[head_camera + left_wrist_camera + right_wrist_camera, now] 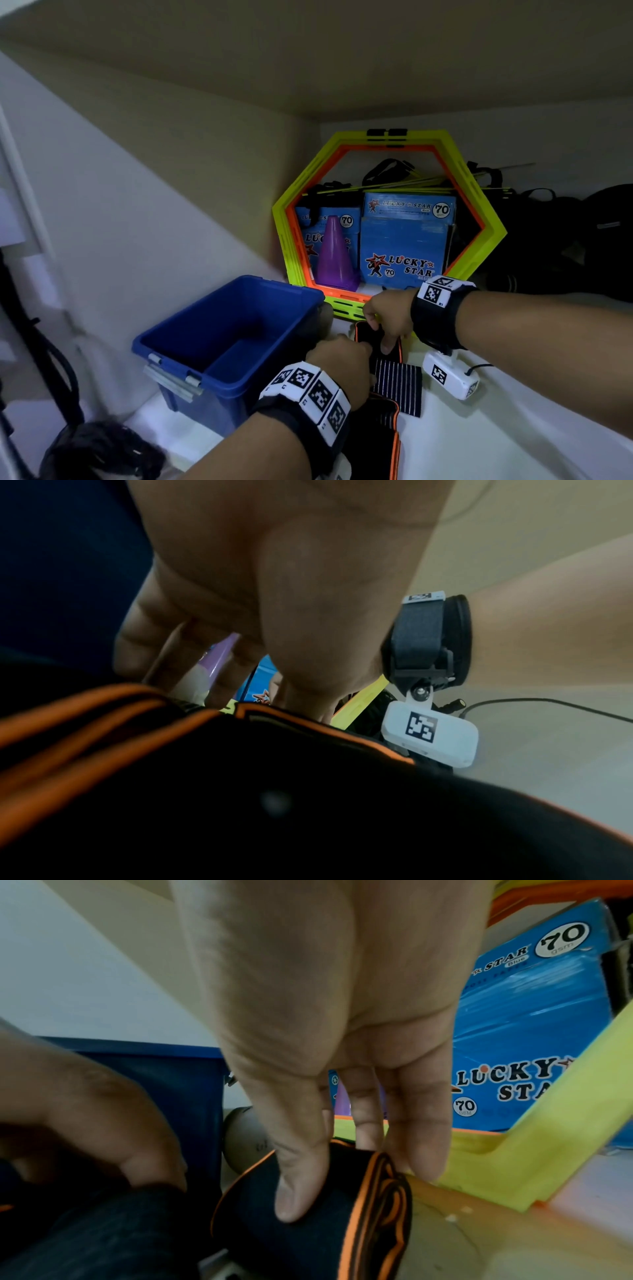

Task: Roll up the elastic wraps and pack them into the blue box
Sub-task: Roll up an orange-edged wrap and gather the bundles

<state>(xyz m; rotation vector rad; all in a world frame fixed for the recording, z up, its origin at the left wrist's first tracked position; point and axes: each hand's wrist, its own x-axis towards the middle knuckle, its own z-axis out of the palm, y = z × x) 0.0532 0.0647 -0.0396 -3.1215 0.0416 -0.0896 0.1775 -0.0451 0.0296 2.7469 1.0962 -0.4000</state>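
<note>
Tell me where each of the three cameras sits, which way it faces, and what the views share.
Head: worn on the head, facing forward and down at the blue box; both forearms show.
Left wrist: on the left wrist, looking along the left hand at the elastic wrap.
Right wrist: on the right wrist, looking along the right hand, whose thumb and fingers grip the wrap's rolled end.
Shared: all three show the orange-edged wrap.

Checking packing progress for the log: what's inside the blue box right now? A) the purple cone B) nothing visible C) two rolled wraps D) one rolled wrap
B: in the head view the blue box shows only its bare floor, while the right hand and left hand both hold the black-and-orange wrap beside it on the shelf.
</note>
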